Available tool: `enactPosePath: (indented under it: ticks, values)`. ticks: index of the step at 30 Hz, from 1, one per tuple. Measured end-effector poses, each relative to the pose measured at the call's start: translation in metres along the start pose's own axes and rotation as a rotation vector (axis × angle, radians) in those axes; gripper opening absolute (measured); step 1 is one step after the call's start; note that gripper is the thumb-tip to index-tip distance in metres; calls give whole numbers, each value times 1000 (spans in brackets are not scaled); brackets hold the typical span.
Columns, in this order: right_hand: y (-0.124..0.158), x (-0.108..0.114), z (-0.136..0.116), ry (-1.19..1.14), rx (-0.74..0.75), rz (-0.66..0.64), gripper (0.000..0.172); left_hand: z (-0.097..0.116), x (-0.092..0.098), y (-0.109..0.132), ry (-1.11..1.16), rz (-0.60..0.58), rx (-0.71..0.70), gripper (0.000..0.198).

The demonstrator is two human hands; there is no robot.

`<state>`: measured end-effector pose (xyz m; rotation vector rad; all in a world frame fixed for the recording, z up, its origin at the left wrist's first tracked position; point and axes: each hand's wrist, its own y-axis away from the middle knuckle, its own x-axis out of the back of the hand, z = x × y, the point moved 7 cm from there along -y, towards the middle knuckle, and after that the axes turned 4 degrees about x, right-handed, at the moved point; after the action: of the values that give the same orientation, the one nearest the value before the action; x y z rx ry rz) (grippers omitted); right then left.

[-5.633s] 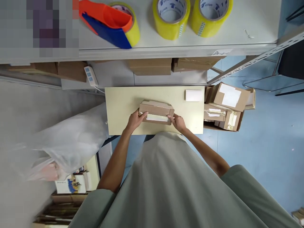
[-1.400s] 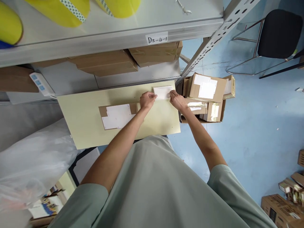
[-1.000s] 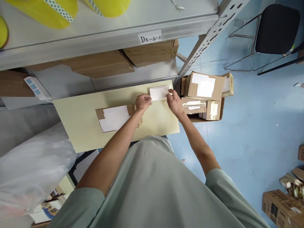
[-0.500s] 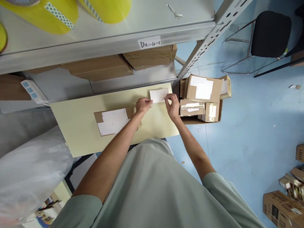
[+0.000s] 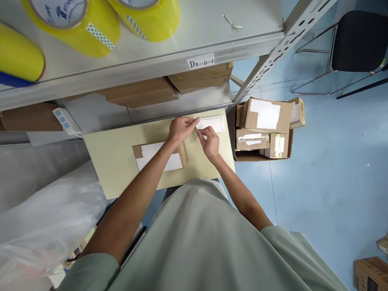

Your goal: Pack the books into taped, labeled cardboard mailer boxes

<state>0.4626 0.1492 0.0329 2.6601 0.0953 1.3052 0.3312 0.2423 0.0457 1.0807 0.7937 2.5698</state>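
A small white label [image 5: 214, 124] lies near the right end of the pale yellow board [image 5: 110, 161]. My left hand [image 5: 181, 128] pinches at its left end, thumb and fingers pressed together. Close beside it, my right hand [image 5: 209, 144] is closed in a pinch at the label's lower left corner. The fingers hide that corner, so the exact grip there is hard to see. A flat cardboard box [image 5: 176, 161] with white labels on top rests on the board, partly covered by my left forearm.
Above the board is a grey shelf [image 5: 248, 44] with yellow tape rolls [image 5: 103, 28]. Brown cartons [image 5: 142, 93] stand beneath it. An open carton [image 5: 289, 145] full of labelled boxes sits to the right. A black chair [image 5: 359, 40] and a plastic bag [image 5: 54, 218] are farther out.
My right hand has moved left from the label's right end to its left corner, close to my left hand. The left hand has shifted slightly up along the label. The camera view has shifted.
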Motion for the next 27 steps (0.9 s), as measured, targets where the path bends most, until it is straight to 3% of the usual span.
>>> enactPosePath:
  ticks: [3,7,10,15,20,27]
  values:
    - [-1,-7,-14,-4,30,-43,43,-7,12,-6,-84,9,-63,24]
    - [-9,-7,-13,-156,26,12,42,-29,21,-11,-65,17,8,24]
    - [-23,-9,13,-281,-155,41,46,-42,26,-10,-33,25,71,23]
    - [-47,-30,52,-498,-472,-101,57,-52,33,-9,-16,50,110,21]
    - [-60,-46,61,-511,-554,-161,67,-56,36,-9,-32,45,116,26]
    - [-64,-55,68,-564,-622,-174,65,-57,36,-10,-41,30,130,26]
